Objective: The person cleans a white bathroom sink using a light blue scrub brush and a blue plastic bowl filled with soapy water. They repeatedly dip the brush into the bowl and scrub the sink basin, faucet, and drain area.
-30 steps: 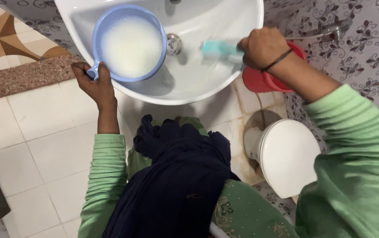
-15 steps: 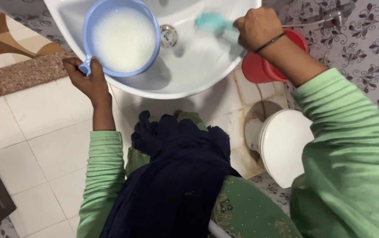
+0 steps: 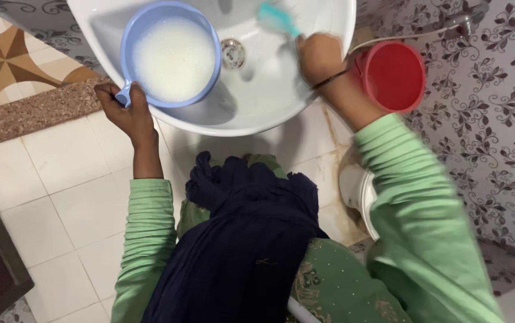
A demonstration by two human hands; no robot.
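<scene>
blue mug (image 3: 171,54) and teal brush (image 3: 275,18) in a white basin (image 3: 257,107).
round handled mug, full of foamy white liquid, sits at the basin's left; the blurred brush tilts against its far inner wall.

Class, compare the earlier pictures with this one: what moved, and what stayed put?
The right hand swept the teal brush from the basin's right side up toward its back wall. The left hand still grips the blue scoop of milky water in the white washbasin.
</scene>
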